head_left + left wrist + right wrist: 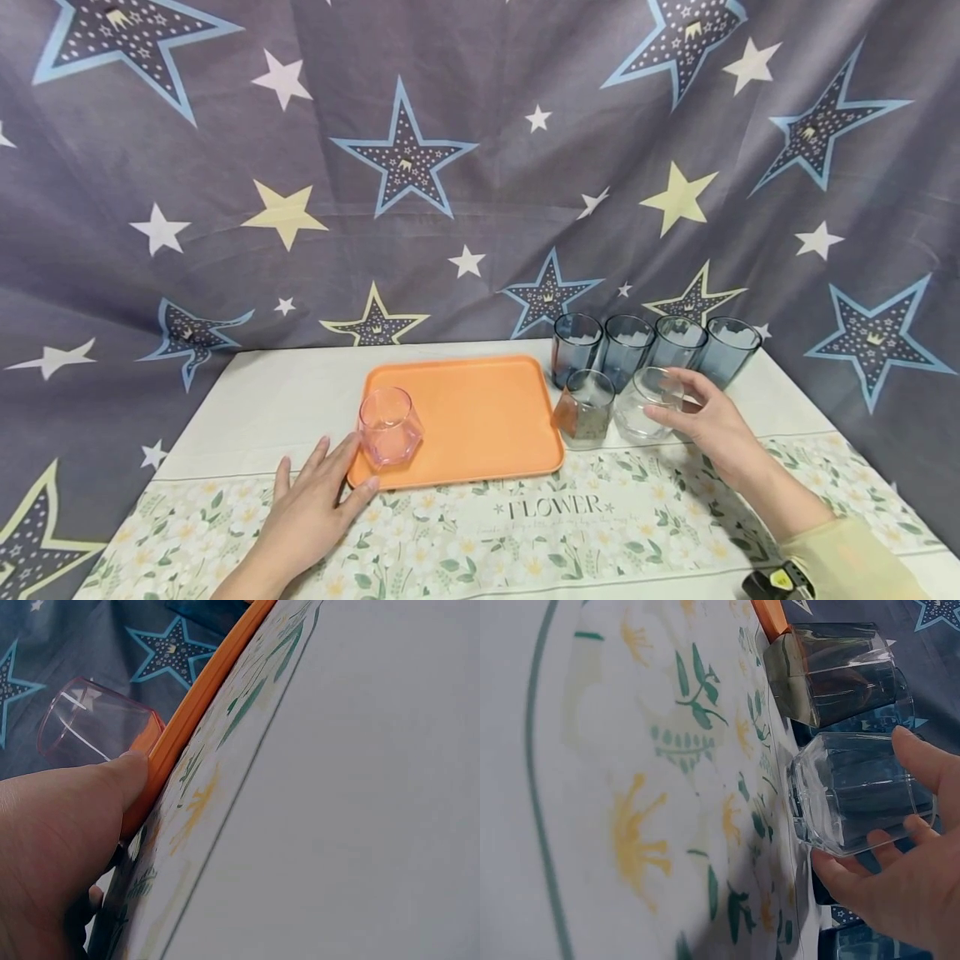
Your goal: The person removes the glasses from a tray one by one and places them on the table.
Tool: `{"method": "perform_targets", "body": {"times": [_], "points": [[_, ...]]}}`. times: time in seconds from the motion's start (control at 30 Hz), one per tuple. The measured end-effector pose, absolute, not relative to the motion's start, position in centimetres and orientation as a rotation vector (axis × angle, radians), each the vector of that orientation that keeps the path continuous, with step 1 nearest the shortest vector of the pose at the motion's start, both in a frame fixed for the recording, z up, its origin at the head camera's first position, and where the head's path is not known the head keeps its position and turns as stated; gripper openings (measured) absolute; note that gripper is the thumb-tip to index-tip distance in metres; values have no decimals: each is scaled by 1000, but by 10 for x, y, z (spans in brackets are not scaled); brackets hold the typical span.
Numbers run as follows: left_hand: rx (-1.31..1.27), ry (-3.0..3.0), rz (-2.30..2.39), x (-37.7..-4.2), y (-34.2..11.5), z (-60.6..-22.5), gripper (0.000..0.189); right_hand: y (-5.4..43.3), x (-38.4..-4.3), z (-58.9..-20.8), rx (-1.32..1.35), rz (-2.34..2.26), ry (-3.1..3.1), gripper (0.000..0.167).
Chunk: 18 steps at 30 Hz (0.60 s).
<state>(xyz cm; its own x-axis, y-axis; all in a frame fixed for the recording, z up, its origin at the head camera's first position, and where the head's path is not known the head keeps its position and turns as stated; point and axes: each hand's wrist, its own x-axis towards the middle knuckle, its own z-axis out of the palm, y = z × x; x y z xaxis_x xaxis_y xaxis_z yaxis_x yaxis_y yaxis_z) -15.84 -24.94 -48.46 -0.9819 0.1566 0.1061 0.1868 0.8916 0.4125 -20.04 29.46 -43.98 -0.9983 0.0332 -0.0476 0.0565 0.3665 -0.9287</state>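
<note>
An orange tray (pixel 480 417) lies on the table with a pink-tinted glass (pixel 390 429) standing upright at its left end. My left hand (pixel 318 500) is at the tray's near left corner, fingers spread; in the left wrist view its thumb (pixel 135 776) touches the orange rim close to that glass. On the right, my right hand (pixel 708 417) holds a clear glass (pixel 645 408) between thumb and fingers. The right wrist view shows the clear glass (pixel 862 791) with the thumb on one side and fingertips on the other. A grey-tinted glass (pixel 587 412) stands between it and the tray.
Several tall blue glasses, among them the leftmost one (pixel 576 354), stand in a row behind the grey and clear glasses. A floral runner (pixel 517 533) crosses the near part of the white table. A star-printed curtain (pixel 450 233) hangs right behind the table.
</note>
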Motion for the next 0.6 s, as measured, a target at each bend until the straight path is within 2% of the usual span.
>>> {"method": "perform_targets", "body": {"times": [0.6], "points": [[-278, -2978, -671, -158, -249, -484, 90, 302, -203, -444, -3, -1731, 2585, 94]]}}
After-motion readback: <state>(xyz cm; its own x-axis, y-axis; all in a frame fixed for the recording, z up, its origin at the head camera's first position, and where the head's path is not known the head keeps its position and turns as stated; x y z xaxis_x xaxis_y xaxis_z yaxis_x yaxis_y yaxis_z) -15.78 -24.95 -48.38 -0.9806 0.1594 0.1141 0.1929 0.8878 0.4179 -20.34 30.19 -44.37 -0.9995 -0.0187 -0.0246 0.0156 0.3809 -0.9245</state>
